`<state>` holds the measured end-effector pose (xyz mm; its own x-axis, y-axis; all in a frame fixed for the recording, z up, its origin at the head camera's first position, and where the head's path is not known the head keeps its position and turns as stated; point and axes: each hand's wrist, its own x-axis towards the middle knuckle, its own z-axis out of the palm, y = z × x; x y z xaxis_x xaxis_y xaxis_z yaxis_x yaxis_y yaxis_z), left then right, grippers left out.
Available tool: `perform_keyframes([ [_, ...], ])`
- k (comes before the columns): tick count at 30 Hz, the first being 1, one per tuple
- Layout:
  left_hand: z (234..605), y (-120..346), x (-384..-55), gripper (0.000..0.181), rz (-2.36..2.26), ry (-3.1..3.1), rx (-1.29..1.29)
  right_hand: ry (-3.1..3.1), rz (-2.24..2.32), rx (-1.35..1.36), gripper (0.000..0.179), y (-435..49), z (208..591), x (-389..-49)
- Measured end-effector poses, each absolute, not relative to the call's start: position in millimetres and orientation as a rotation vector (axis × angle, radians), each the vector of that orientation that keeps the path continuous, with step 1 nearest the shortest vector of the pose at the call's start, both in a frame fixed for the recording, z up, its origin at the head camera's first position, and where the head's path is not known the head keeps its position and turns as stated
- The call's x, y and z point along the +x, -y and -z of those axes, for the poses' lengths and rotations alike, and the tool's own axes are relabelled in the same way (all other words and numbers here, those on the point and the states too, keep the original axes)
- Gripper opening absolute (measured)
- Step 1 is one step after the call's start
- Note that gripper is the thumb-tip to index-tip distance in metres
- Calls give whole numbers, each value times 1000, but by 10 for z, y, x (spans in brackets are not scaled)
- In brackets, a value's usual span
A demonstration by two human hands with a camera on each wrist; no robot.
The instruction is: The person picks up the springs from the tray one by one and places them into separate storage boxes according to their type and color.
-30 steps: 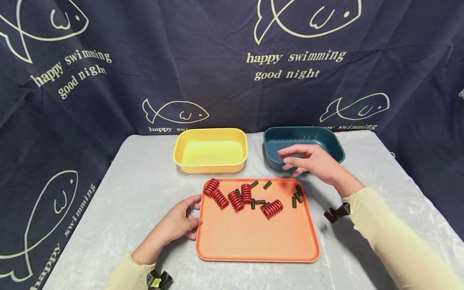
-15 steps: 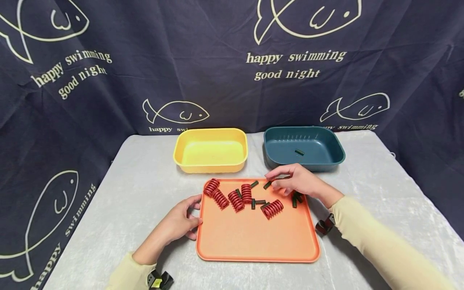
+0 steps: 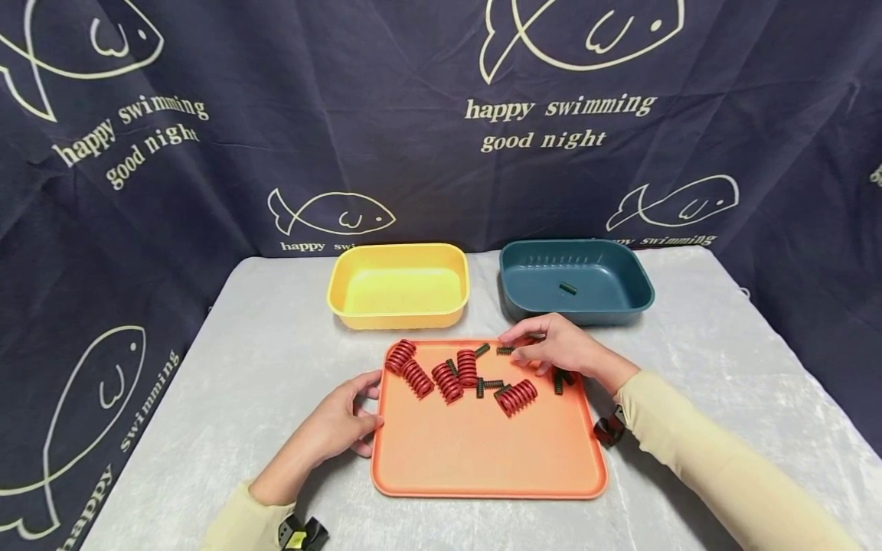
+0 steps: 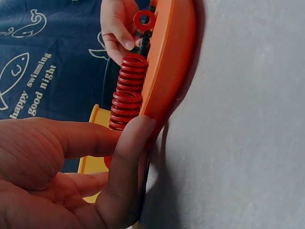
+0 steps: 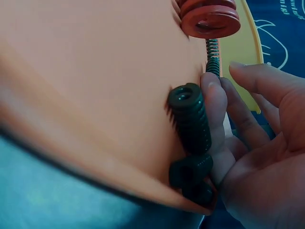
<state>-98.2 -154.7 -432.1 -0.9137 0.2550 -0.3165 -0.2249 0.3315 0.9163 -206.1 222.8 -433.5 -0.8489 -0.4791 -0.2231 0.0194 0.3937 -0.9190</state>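
Observation:
Along the left rim of an orange tray (image 3: 482, 463), my left hand (image 3: 341, 417) grips the edge, its thumb on the rim in the left wrist view. Over the tray's back right side, my right hand (image 3: 561, 348) has its fingertips at a small dark green spring (image 3: 505, 351), with thumb and fingers apart. Several thick red springs (image 3: 517, 397) lie across the back half of the tray. Among them are small green springs (image 3: 493, 384). Another group of green springs (image 5: 190, 117) sits under the right hand, partly hidden from the head view.
Behind the tray stand a yellow bin (image 3: 400, 317) on the left and a dark teal bin (image 3: 586, 312) on the right. One small green spring (image 3: 568, 288) lies in the teal bin. A navy fish-print cloth (image 3: 427, 115) hangs behind the grey-white table (image 3: 276, 321).
My right hand has come from above the teal bin to the tray's back right, uncovering the spring in that bin. The small spring at its fingertips has turned. My left hand keeps its place.

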Motion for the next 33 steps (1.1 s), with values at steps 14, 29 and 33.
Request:
perform_keyframes([
  [14, 4320, 1558, -980, 74, -1617, -2204, 3, -2633, 1169, -540, 19, -2009, 4313, -2028],
  [29, 4347, 1531, -985, 74, -1629, -2187, -10, -2354, 1393, -421, 15, -2084, 4252, -1967],
  [33, 4341, 1524, -981, 74, -1623, -2192, -26, -2313, 1428, -425, 17, -2124, 4170, -1960],
])
